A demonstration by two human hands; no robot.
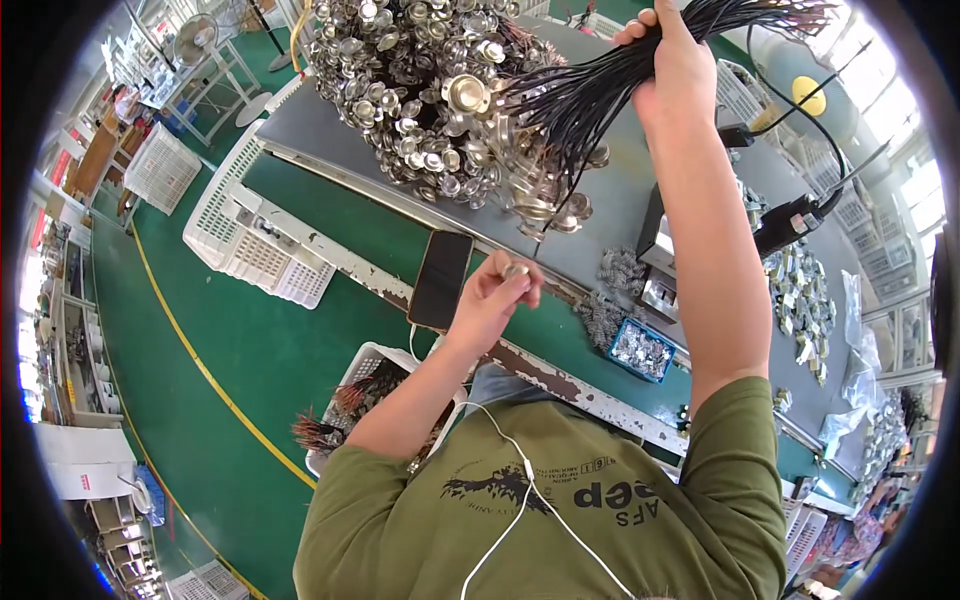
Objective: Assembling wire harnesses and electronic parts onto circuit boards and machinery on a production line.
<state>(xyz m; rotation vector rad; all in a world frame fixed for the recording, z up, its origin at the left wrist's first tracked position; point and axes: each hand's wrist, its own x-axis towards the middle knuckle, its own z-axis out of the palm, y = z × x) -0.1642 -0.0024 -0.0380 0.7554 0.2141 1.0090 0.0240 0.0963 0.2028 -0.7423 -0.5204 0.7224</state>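
Observation:
My right hand [680,70] is raised over the workbench, closed round a thick bundle of black wires [590,95]. Silvery round metal caps [540,190] hang at the bundle's lower end, beside a big heap of similar metal caps [420,100]. Nearer to my body, my left hand [490,305] pinches a small round metal piece [515,270], mostly covered by the fingers. Just left of that hand, a dark-screened phone [442,278] lies at the bench's front edge with a white cable plugged in.
A blue tray of small metal parts [641,350] and piles of grey springs [605,310] lie to the right. Metal pieces [800,300] spread farther right, near a black cabled tool [785,225]. A white basket [372,352] with wired parts stands below left; another white crate [250,250] sits beyond.

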